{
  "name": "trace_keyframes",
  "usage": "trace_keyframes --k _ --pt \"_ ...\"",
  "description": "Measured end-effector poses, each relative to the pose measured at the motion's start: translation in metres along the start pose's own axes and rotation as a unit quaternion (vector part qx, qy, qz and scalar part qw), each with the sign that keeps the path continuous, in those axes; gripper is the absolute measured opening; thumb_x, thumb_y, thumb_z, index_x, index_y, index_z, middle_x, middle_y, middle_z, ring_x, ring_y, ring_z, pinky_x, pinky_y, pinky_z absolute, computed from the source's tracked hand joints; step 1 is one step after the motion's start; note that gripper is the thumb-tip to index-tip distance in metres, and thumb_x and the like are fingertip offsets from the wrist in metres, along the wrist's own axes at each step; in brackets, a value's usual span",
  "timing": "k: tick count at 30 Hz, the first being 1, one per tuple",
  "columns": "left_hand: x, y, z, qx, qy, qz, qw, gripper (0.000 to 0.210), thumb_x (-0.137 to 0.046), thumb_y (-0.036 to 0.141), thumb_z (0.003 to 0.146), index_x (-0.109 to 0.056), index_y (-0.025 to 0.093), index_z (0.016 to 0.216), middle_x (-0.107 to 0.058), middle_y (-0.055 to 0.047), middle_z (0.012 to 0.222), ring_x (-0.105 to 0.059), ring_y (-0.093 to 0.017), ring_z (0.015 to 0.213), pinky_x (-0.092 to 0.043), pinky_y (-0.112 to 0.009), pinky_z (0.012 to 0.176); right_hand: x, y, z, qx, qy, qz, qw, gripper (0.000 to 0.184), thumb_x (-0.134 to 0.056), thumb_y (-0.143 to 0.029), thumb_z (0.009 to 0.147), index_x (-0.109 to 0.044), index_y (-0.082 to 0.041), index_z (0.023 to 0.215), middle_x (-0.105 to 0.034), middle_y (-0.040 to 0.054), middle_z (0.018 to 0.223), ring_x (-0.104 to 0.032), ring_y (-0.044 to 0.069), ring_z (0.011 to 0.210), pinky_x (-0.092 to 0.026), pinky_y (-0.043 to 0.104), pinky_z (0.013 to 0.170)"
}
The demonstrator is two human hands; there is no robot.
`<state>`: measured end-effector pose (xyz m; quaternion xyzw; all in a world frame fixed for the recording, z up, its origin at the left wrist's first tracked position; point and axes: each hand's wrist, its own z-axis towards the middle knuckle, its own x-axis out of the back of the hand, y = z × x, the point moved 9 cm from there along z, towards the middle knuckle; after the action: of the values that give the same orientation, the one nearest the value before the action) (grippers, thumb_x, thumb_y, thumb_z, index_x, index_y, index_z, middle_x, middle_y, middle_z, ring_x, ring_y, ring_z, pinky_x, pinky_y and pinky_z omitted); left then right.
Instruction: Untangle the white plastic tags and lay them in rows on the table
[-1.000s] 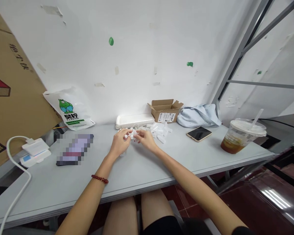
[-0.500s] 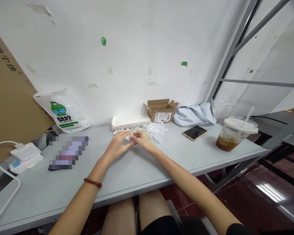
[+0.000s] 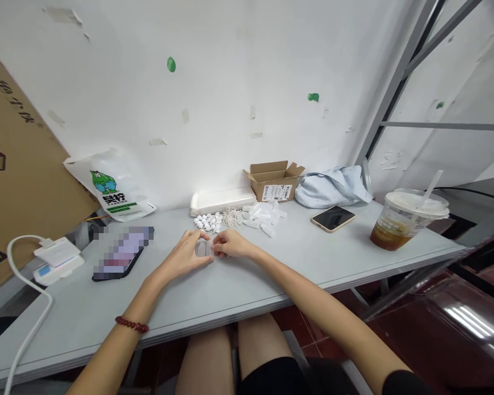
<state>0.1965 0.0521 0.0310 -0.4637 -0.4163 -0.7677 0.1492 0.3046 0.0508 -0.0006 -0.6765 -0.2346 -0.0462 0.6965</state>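
Observation:
Thumb and fingers of my left hand curve around a small clear plastic piece just above the table. My right hand pinches at the right edge of that piece, its fingertips close to those of the left. Exactly what its fingers hide is too small to tell. Just beyond the hands lie a cluster of small white caps, a tangle of pale strings and a heap of clear plastic pieces.
Behind the heap are stacked white trays and an open cardboard box. A phone, a drink cup and a cloth bag stand right. Leftward are another phone, a plastic bag and a cabled white device.
Both hands have drawn back toward me from the white caps and strings, which now show more fully. The clear plastic piece is now visible between the hands. The view has shifted slightly.

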Motion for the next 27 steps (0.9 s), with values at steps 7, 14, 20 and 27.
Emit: trace_keyframes --k 7,14,20,27 --pt "-0.002 -0.006 0.002 0.018 -0.014 -0.027 0.999 0.044 -0.068 0.046 0.062 -0.061 0.023 0.1 -0.061 -0.006 0.104 -0.053 -0.028 0.104 -0.043 -0.041 0.091 0.007 -0.009 0.0 0.074 0.037 -0.149 0.985 0.014 -0.067 -0.012 0.071 -0.069 -0.01 0.085 -0.066 0.0008 0.071 -0.059 0.012 0.068 -0.043 0.022 0.065" --pt "0.005 -0.02 -0.005 0.046 -0.023 -0.061 0.997 0.062 -0.075 0.048 0.058 -0.061 0.025 0.114 -0.061 -0.009 0.119 -0.053 -0.031 0.112 -0.043 -0.044 0.094 0.007 -0.003 0.001 0.048 0.007 -0.053 0.997 0.026 -0.071 -0.008 0.062 -0.065 -0.011 0.087 -0.063 -0.0014 0.071 -0.057 0.011 0.066 -0.047 0.023 0.067" --pt "-0.001 -0.029 -0.007 0.069 -0.028 -0.127 0.989 0.058 -0.076 0.045 0.056 -0.064 0.021 0.108 -0.065 -0.008 0.102 -0.059 -0.026 0.091 -0.049 -0.041 0.082 0.006 0.0 0.0 0.031 -0.02 0.02 0.999 0.037 -0.077 -0.009 0.052 -0.064 -0.011 0.087 -0.063 -0.0017 0.074 -0.057 0.01 0.063 -0.049 0.025 0.067" --pt "-0.004 -0.034 -0.008 0.081 -0.014 -0.173 0.981 0.06 -0.078 0.041 0.052 -0.065 0.021 0.107 -0.066 -0.008 0.101 -0.06 -0.024 0.086 -0.049 -0.04 0.079 0.002 0.006 0.003 0.021 -0.021 0.045 0.999 0.04 -0.079 -0.009 0.051 -0.065 -0.011 0.088 -0.064 -0.0003 0.074 -0.058 0.011 0.064 -0.05 0.026 0.068"
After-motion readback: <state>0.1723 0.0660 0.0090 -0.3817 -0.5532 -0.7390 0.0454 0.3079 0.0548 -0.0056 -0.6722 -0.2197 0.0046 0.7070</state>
